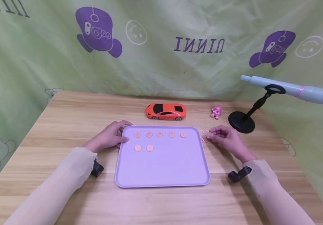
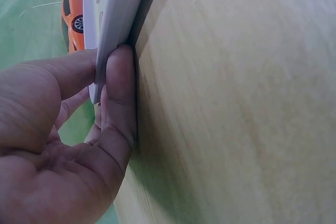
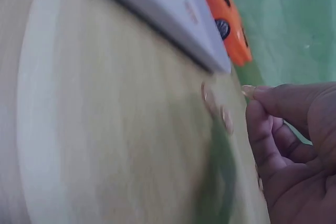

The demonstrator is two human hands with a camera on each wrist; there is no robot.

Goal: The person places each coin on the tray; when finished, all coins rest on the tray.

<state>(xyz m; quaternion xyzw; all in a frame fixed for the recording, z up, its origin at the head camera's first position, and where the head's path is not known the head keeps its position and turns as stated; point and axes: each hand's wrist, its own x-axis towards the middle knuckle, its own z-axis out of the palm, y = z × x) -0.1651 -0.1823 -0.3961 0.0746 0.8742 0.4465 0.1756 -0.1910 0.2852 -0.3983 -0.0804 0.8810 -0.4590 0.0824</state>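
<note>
A lilac tray (image 1: pixel 175 165) lies on the table with several copper-coloured coins (image 1: pixel 160 134) in a row near its far rim and two more coins (image 1: pixel 137 148) below them at the left. My left hand (image 1: pixel 109 136) grips the tray's upper left edge, thumb on the rim and fingers beneath, as the left wrist view shows. Just right of the tray, my right hand (image 1: pixel 230 142) pinches a coin (image 3: pixel 247 91) between thumb and index finger, above the tabletop. Under and beside those fingertips, loose coins (image 3: pixel 208 97) lie on the wood, partly hidden by the hand.
Behind the tray stands an orange toy car (image 1: pixel 165 112). A small pink figurine (image 1: pixel 216 112) is farther right. A light-blue microphone (image 1: pixel 288 87) sits in a black stand (image 1: pixel 241 122) at the right rear. A green printed cloth (image 1: pixel 156 72) hangs along the table's back edge.
</note>
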